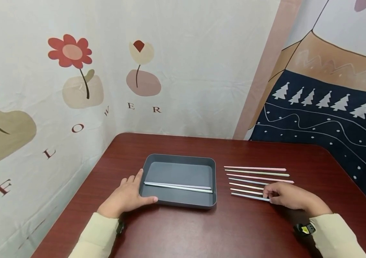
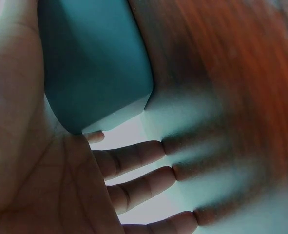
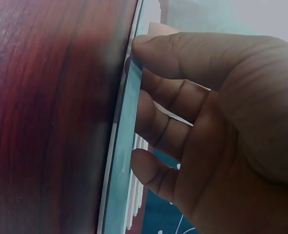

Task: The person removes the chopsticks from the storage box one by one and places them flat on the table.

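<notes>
A grey rectangular tray (image 1: 179,172) lies on the table with two pale chopsticks (image 1: 179,186) side by side across it. My left hand (image 1: 126,195) rests against the tray's left end, fingers extended along the side and thumb at the near corner. In the left wrist view, the tray's corner (image 2: 97,63) lies by the palm. To the right, my right hand (image 1: 290,196) pinches the nearest blue chopstick (image 1: 247,196) by its right end. The right wrist view has thumb and fingertips on this chopstick (image 3: 124,131).
Several pink, green, blue and pale chopsticks (image 1: 256,172) lie in a roughly parallel row beyond the held one. The dark red wooden table (image 1: 189,233) meets a flower-printed curtain (image 1: 195,71) behind and a dark tree-patterned cloth (image 1: 324,118) at the right.
</notes>
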The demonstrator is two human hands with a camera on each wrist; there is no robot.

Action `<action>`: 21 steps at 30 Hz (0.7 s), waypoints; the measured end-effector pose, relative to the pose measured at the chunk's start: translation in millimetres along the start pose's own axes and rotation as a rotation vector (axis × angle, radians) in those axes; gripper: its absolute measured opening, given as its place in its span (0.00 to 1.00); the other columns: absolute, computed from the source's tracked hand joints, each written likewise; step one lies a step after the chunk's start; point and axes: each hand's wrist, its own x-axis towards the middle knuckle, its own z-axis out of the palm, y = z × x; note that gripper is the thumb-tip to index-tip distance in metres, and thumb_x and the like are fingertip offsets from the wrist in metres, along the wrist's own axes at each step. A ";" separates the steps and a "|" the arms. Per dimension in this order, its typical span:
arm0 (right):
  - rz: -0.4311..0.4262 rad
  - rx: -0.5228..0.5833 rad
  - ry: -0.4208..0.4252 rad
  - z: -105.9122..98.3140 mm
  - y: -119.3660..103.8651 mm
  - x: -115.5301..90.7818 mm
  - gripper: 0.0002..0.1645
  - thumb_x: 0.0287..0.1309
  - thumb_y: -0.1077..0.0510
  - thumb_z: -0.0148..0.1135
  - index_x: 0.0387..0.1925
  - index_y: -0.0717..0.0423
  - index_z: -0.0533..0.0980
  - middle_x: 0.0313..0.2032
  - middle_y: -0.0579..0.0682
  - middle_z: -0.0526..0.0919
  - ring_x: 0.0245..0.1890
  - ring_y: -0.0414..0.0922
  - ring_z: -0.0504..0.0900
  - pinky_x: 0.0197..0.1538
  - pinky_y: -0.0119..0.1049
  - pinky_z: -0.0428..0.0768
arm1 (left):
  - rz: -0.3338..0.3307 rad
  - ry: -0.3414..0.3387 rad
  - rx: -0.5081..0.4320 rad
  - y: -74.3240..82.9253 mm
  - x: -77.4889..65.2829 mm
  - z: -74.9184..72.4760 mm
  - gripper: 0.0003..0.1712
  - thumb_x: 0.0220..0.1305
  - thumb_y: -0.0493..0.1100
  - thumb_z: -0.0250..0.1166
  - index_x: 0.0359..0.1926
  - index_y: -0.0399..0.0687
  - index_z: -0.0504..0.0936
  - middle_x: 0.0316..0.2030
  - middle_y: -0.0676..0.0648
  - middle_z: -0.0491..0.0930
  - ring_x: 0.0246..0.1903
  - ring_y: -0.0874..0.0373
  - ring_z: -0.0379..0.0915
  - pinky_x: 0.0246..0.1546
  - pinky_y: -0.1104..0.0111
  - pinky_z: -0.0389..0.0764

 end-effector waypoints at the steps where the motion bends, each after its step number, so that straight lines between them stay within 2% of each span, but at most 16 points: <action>1: 0.001 -0.008 0.001 0.5 0.2 0.7 0.12 0.61 0.70 0.59 0.35 0.49 0.77 0.27 0.41 0.72 0.27 0.34 0.69 0.32 0.33 0.68 | -0.001 0.000 0.000 -0.1 -0.3 0.0 0.77 0.41 0.82 0.65 0.76 0.34 0.49 0.63 0.31 0.67 0.58 0.35 0.62 0.51 0.46 0.74; 7: -0.012 -0.061 0.015 2.6 0.9 3.2 0.14 0.60 0.71 0.58 0.36 0.48 0.78 0.30 0.40 0.74 0.29 0.34 0.69 0.33 0.33 0.70 | -0.001 0.009 -0.001 -0.7 -0.5 0.0 0.76 0.42 0.82 0.65 0.76 0.34 0.49 0.63 0.31 0.67 0.58 0.35 0.62 0.50 0.46 0.74; 11: -0.023 -0.096 0.032 3.9 0.8 3.9 0.15 0.59 0.71 0.60 0.36 0.47 0.78 0.27 0.38 0.72 0.27 0.33 0.69 0.33 0.33 0.70 | -0.003 0.011 0.004 -0.9 0.1 0.0 0.77 0.41 0.82 0.65 0.76 0.34 0.49 0.63 0.31 0.67 0.57 0.36 0.62 0.50 0.46 0.74; 16: 0.013 -0.108 0.045 6.7 -0.2 3.2 0.15 0.58 0.71 0.60 0.36 0.47 0.77 0.25 0.38 0.71 0.25 0.33 0.68 0.31 0.33 0.69 | -0.002 0.008 0.006 -0.6 0.2 0.4 0.77 0.41 0.83 0.65 0.76 0.34 0.49 0.63 0.31 0.67 0.56 0.37 0.62 0.50 0.46 0.74; 21: 0.027 -0.111 0.050 7.9 -0.3 2.5 0.16 0.57 0.72 0.59 0.36 0.46 0.78 0.27 0.39 0.72 0.26 0.34 0.69 0.31 0.33 0.69 | 0.003 0.006 0.005 -1.2 1.3 1.7 0.77 0.41 0.83 0.65 0.76 0.35 0.49 0.63 0.31 0.67 0.57 0.36 0.62 0.50 0.46 0.74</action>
